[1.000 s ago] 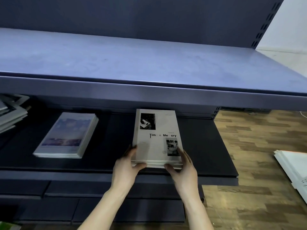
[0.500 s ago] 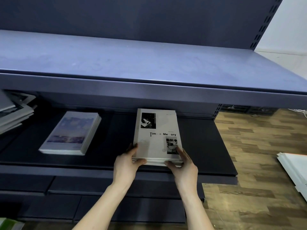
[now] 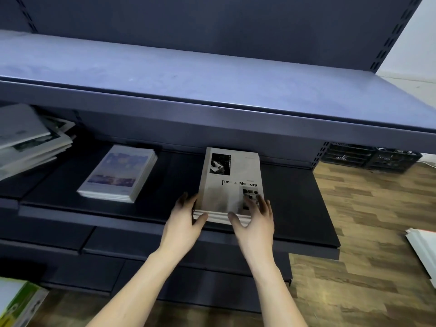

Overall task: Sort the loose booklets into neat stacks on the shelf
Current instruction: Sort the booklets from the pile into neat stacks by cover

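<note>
Both forearms reach up and forward to the dark shelf (image 3: 306, 223). Left hand (image 3: 182, 223) cups the near-left corner of the grey booklet stack (image 3: 230, 185), thumb on its front edge, fingers along the left side. Right hand (image 3: 256, 223) spread at the near-right corner, thumb on the front edge, fingers lying over the cover. Blue-cover stack (image 3: 118, 173) left of the left hand, apart; messy pile (image 3: 28, 140) far left.

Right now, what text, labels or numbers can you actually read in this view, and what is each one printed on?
"Tim & Me ory", with letters missing in the gaps: cover of the top booklet on the stack between both hands.
Small print beside that cover's upper photo: too small to read.
Blue-covered booklet stack: cover print too blurred to read.
Loose booklet pile at far left: blurred, unreadable.
Green and white box at bottom left: nothing legible.
</note>
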Demonstrator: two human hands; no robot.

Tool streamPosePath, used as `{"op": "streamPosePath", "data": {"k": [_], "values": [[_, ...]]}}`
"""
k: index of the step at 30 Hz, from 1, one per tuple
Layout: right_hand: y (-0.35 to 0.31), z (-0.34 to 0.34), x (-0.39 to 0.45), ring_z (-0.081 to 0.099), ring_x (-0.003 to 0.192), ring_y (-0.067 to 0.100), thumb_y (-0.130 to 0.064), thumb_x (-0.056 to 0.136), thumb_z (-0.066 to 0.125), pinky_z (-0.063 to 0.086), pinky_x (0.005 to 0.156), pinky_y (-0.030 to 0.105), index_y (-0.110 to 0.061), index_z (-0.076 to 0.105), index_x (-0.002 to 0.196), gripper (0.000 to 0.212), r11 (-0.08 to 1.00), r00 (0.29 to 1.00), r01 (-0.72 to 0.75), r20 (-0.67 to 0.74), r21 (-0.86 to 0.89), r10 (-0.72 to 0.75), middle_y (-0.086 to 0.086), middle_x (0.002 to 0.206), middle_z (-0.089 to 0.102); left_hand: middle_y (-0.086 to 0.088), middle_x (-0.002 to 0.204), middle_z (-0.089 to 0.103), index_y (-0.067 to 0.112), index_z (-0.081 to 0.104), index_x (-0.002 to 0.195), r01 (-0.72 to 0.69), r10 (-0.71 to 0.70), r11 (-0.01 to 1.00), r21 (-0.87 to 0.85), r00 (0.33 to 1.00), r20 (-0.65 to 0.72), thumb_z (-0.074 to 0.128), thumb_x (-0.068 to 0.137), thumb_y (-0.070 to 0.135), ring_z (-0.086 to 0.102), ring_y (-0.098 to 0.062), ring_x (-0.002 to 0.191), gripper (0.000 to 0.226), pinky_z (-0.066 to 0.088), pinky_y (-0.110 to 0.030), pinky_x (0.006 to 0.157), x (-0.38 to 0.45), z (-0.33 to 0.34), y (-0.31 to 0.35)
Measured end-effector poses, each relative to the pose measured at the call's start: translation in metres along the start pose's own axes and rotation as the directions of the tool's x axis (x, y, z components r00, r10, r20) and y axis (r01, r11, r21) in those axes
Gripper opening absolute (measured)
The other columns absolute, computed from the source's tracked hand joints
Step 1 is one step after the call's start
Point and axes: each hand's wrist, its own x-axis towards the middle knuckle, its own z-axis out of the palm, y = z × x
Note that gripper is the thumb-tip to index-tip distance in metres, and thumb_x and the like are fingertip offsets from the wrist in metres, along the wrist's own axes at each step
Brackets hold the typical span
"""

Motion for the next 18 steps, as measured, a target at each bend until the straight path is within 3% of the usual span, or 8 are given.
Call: {"op": "streamPosePath", "data": {"k": [5,10,15,18], "values": [[-0.028,0.006,-0.01,0.032,0.145,0.024,-0.041,0.089,0.069,0.034,0.115,0.049,-0.024,0.059,0.135,0.05,0.997,0.996,0.028,0.08,0.075,-0.034,0.006,0.15,0.046,-0.002,0.147,0.044,0.021,0.051,0.14,0.016,-0.014,0.999,0.052,0.999,-0.029,0.058,0.094,0.036,0.044,-0.021,0.133,0.049,0.044,-0.042,0.103,-0.009,-0.024,-0.006],[-0.069,0.025,-0.024,0.041,0.138,0.02,-0.036,0.092,0.065,0.038,0.113,0.041,-0.023,0.059,0.135,0.045,0.987,0.983,0.069,0.159,0.147,-0.093,0.003,0.143,0.051,-0.003,0.14,0.051,0.019,0.051,0.139,0.019,-0.008,0.994,0.111,0.996,-0.094,0.057,0.095,0.033,0.048,-0.02,0.126,0.047,0.047,-0.039,0.097,-0.019,-0.06,-0.026],[-0.114,0.053,-0.044,0.049,0.128,0.017,-0.036,0.094,0.063,0.041,0.108,0.033,-0.026,0.055,0.138,0.045,0.977,0.958,0.114,0.239,0.183,-0.156,0.001,0.136,0.055,0.001,0.144,0.047,0.02,0.049,0.141,0.079,-0.063,0.993,0.087,0.982,-0.177,0.056,0.096,0.034,0.04,-0.016,0.134,0.048,0.043,-0.038,0.104,-0.035,-0.102,-0.06],[-0.142,0.069,-0.058,0.045,0.132,0.017,-0.035,0.096,0.062,0.035,0.109,0.028,-0.024,0.053,0.141,0.047,0.975,0.944,0.145,0.271,0.167,-0.187,0.001,0.141,0.053,0.002,0.142,0.048,0.018,0.05,0.14,0.108,-0.083,0.988,0.107,0.971,-0.223,0.056,0.096,0.034,0.035,-0.016,0.137,0.047,0.041,-0.038,0.106,-0.041,-0.129,-0.083]]}}
